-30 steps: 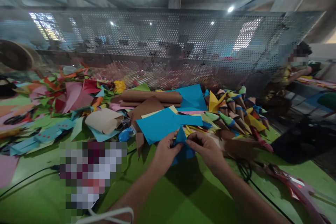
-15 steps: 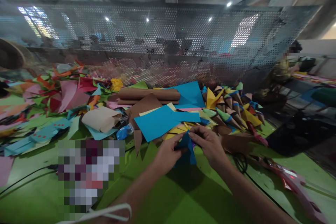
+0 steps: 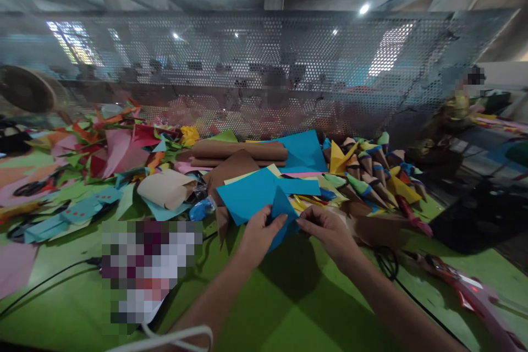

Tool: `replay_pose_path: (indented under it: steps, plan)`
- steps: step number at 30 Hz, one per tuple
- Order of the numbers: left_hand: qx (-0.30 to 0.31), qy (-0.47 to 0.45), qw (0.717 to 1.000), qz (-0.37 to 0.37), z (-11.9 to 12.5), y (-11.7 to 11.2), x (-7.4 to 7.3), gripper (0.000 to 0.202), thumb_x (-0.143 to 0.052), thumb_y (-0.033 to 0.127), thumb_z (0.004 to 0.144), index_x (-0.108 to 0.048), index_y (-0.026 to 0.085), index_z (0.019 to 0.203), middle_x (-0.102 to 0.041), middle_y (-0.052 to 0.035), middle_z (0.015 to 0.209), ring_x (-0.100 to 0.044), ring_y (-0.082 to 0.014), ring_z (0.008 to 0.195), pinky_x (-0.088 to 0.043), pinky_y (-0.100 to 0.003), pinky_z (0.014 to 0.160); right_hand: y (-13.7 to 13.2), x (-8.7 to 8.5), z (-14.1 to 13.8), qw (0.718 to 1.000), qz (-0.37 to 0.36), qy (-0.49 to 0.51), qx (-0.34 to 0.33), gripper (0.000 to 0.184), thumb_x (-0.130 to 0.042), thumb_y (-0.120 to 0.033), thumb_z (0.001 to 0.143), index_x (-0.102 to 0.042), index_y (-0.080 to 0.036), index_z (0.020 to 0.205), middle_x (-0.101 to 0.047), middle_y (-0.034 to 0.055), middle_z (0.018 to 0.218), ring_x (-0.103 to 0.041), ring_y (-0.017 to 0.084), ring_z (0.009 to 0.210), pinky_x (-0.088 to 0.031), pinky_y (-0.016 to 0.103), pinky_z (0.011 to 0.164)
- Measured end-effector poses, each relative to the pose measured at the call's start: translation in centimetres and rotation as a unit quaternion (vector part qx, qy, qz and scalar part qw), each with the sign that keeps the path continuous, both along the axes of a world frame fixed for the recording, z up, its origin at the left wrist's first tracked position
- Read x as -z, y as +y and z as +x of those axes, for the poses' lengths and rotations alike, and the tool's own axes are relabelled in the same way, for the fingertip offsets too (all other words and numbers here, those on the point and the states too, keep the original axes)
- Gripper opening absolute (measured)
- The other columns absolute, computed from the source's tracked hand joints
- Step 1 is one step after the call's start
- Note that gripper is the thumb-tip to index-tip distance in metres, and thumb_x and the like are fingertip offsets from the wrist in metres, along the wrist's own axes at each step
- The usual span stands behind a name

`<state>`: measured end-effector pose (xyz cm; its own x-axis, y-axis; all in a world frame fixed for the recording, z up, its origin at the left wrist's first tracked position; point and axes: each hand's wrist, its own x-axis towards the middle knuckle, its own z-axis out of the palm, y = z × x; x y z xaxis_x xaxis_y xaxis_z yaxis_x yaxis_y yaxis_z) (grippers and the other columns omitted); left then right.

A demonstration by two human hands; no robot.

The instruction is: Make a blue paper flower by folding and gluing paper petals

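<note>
A piece of blue paper [image 3: 284, 206] with a fold in it is held up between my two hands, above the green table [image 3: 280, 308]. My left hand [image 3: 264, 231] is closed on its left side, thumb on the near face. With thumb and fingertips, my right hand [image 3: 324, 225] pinches the right edge. Just behind lies a larger flat blue sheet [image 3: 243, 192], with a blue strip [image 3: 303, 187] at its right. Some yellow paper pieces show beyond my right hand, partly hidden.
On the right lies a pink glue gun [image 3: 466, 283] with a black cord. Brown paper cones [image 3: 373, 173] are stacked at the back right, rolled brown paper [image 3: 239, 151] at the back. Colored scraps [image 3: 119, 148] pile up on the left. A perforated metal screen [image 3: 264, 66] stands behind; a person sits far right.
The blue paper has turned and its flap now stands upright, opened wider toward the upper left. My right hand has moved to its right edge. The view has shifted slightly.
</note>
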<state>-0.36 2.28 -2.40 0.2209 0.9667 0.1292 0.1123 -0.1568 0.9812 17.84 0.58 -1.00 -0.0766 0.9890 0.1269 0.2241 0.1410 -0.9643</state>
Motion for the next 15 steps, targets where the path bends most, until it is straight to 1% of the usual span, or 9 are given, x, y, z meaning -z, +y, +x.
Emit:
replay_pose_path:
  steps: [3, 7, 9, 11, 15]
  plan:
    - [0.033, -0.009, 0.999, -0.002, 0.07, 0.03, 0.25, 0.030, -0.057, 0.044, 0.087, -0.061, 0.015, 0.082, -0.062, -0.0028, 0.078, -0.053, -0.0177, 0.074, -0.043, -0.030, 0.070, 0.10, -0.07, 0.02, 1.000, -0.006, 0.022, 0.004, 0.035, -0.073, -0.049, 0.073, -0.056, -0.019, 0.067, -0.052, -0.0029, 0.060, -0.048, 0.014, 0.057, -0.038, 0.028, 0.055]
    - [0.032, -0.045, 0.998, -0.020, 0.08, 0.09, 0.37, 0.032, -0.059, 0.047, 0.085, -0.060, 0.016, 0.078, -0.061, -0.0023, 0.077, -0.052, -0.0173, 0.073, -0.041, -0.029, 0.068, 0.27, -0.08, -0.01, 0.999, -0.023, 0.036, -0.015, 0.035, -0.075, -0.049, 0.071, -0.057, -0.019, 0.068, -0.053, -0.0026, 0.061, -0.048, 0.013, 0.057, -0.038, 0.027, 0.055]
    - [0.041, -0.064, 0.996, -0.035, 0.07, 0.04, 0.29, 0.032, -0.061, 0.047, 0.084, -0.061, 0.016, 0.080, -0.061, -0.0024, 0.078, -0.052, -0.0171, 0.073, -0.041, -0.029, 0.067, 0.34, -0.05, 0.08, 0.999, -0.013, 0.029, -0.011, 0.036, -0.076, -0.049, 0.070, -0.055, -0.020, 0.064, -0.053, -0.0026, 0.059, -0.048, 0.013, 0.056, -0.038, 0.027, 0.055]
    - [0.053, -0.078, 0.994, -0.048, 0.03, -0.01, 0.17, 0.033, -0.062, 0.049, 0.083, -0.061, 0.016, 0.083, -0.061, -0.0025, 0.079, -0.052, -0.0170, 0.073, -0.040, -0.029, 0.067, 0.32, -0.09, 0.18, 1.000, -0.002, 0.023, 0.004, 0.035, -0.076, -0.048, 0.070, -0.055, -0.020, 0.063, -0.054, -0.0023, 0.058, -0.049, 0.014, 0.056, -0.038, 0.028, 0.055]
    - [0.049, -0.059, 0.995, -0.064, -0.17, -0.04, -0.14, 0.037, -0.061, 0.053, 0.082, -0.058, 0.016, 0.075, -0.053, 0.0002, 0.069, -0.046, -0.0148, 0.065, -0.036, -0.028, 0.061, -0.02, -0.40, 0.16, 1.000, 0.004, 0.012, 0.018, 0.033, -0.073, -0.047, 0.074, -0.057, -0.020, 0.065, -0.058, -0.0007, 0.060, -0.050, 0.014, 0.056, -0.039, 0.028, 0.055]
